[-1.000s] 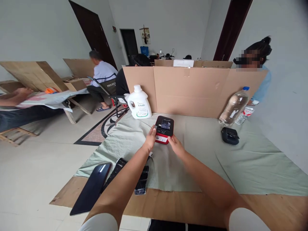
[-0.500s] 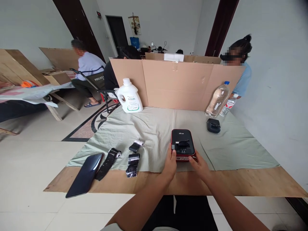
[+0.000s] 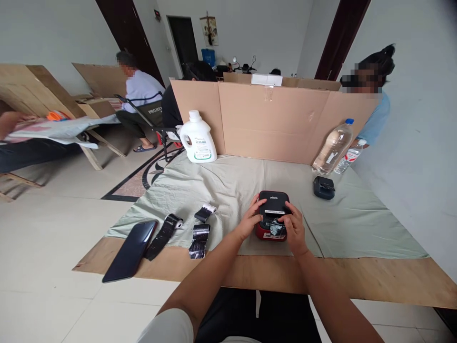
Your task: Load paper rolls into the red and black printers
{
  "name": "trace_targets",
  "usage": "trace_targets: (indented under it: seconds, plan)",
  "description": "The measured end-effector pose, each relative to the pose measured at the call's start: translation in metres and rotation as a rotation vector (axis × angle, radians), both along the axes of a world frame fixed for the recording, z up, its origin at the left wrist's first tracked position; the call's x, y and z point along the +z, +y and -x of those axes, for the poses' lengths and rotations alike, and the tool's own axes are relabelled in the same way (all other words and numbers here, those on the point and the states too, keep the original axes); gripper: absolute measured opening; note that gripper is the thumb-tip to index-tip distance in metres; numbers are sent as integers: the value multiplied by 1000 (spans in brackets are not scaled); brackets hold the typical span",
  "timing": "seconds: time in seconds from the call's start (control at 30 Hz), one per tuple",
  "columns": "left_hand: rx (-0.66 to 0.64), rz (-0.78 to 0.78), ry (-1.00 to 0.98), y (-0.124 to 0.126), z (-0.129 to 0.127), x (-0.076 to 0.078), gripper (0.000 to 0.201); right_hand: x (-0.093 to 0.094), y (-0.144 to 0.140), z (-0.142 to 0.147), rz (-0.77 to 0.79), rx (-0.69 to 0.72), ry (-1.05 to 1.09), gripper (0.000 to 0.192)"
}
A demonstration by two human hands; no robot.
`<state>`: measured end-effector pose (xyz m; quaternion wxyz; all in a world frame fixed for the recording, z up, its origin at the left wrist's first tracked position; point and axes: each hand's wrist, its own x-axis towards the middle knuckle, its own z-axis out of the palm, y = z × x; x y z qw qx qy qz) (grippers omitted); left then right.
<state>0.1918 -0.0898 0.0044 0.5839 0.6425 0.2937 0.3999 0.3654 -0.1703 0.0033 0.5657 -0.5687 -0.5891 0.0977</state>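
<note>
A small black-topped printer [image 3: 274, 202] with red sides sits on the cloth in front of me. A shiny black strip [image 3: 276, 228] comes out of its slot and hangs toward its front edge. My left hand [image 3: 252, 220] is around the printer's left side, with fingers and thumb on the lid. At the right, my right hand [image 3: 294, 226] is bent over the top, its fingertips closed at the edge of the strip. Left of the printer lie black paper rolls, one small roll [image 3: 205, 213], one unrolled downward [image 3: 199, 242] and a longer one [image 3: 164, 236].
A dark tablet [image 3: 130, 251] lies at the front left edge. Behind stand a white jug [image 3: 198, 140], a cardboard screen [image 3: 267, 124], a large bottle [image 3: 333, 148], a small bottle [image 3: 350, 157] and a black case [image 3: 323, 187]. Other people sit beyond the table.
Both hands have moved from the printer's front corners up onto its top. The black strip now hangs forward over the front edge. The view has shifted slightly.
</note>
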Motion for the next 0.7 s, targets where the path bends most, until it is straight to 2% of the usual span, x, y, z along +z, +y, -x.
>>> trace_targets:
  seconds: [0.13,0.3,0.5,0.7]
  plan:
    - [-26,2,47,6,-2,-6,69,-11,-4,4,-79,-49,-7,23]
    - [2,-11,65,7,-8,-19,72,-18,-5,7,-109,-67,46,13]
    - [13,-53,6,8,-12,-25,77,-19,-6,10,-93,-74,59,23]
    - [9,19,-15,6,-12,-14,87,-19,-6,12,-87,-73,82,35]
